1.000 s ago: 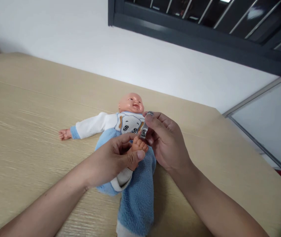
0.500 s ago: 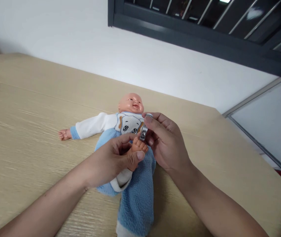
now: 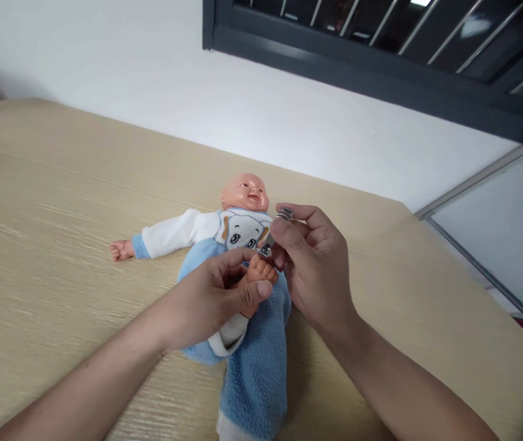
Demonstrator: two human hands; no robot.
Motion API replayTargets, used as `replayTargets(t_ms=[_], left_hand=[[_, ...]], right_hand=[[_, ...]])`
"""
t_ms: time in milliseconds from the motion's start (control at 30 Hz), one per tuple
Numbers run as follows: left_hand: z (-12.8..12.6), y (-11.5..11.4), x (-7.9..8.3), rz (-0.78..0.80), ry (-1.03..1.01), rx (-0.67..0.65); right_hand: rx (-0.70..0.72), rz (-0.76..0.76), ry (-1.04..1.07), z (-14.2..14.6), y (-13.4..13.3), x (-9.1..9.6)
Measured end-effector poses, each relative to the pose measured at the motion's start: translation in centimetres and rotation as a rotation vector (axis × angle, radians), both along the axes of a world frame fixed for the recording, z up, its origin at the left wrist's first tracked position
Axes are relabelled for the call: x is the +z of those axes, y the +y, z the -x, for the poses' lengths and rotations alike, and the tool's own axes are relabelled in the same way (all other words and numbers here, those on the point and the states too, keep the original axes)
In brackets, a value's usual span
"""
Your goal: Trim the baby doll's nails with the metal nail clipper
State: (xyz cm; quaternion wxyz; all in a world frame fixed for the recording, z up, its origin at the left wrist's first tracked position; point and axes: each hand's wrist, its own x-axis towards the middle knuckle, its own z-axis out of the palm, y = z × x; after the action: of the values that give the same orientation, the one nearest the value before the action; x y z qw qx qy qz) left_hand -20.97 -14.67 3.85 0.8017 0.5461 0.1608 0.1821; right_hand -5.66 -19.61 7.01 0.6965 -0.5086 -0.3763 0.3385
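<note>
Doll (image 3: 261, 343), on its back on the worktop (image 3: 59, 257): prob. lt. & soft-bodied, best held at the stiff foot (image 3: 256, 277), which my L hand (image 3: 215, 288) grips; R hand (image 3: 316, 263) pinches metal nail clippers (image 3: 268, 243) nr. it.

left hand (image 3: 210, 300) and right hand (image 3: 319, 266) near each other, both gripping

your left forearm (image 3: 91, 380) slants in from the lower left, the left wrist (image 3: 163, 334) nearly straight, your left thumb (image 3: 250, 298) stretched forward and your left index finger (image 3: 236, 257) arched above it. your right forearm (image 3: 408, 383) rises from the lower right; your right thumb (image 3: 289, 239) and right index finger (image 3: 305, 212) pinch, the remaining fingers (image 3: 280, 257) curled partly out of sight.
</note>
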Motion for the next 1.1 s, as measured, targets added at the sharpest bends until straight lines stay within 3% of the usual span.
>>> replayTargets(t_ms=[633,900,1100], left_hand=[[0.0,0.03,-0.02,-0.013,0.001,-0.01],[0.13,-0.06,0.07,-0.013,-0.007,-0.002],[0.17,-0.09,0.11,0.011,0.018,-0.004]], right_hand=[[-0.006,0.025,0.0,0.46,-0.33,0.08],[0.117,0.108,0.174,-0.12,0.53,-0.33],[0.047,0.089,0.08,0.13,0.19,0.23]])
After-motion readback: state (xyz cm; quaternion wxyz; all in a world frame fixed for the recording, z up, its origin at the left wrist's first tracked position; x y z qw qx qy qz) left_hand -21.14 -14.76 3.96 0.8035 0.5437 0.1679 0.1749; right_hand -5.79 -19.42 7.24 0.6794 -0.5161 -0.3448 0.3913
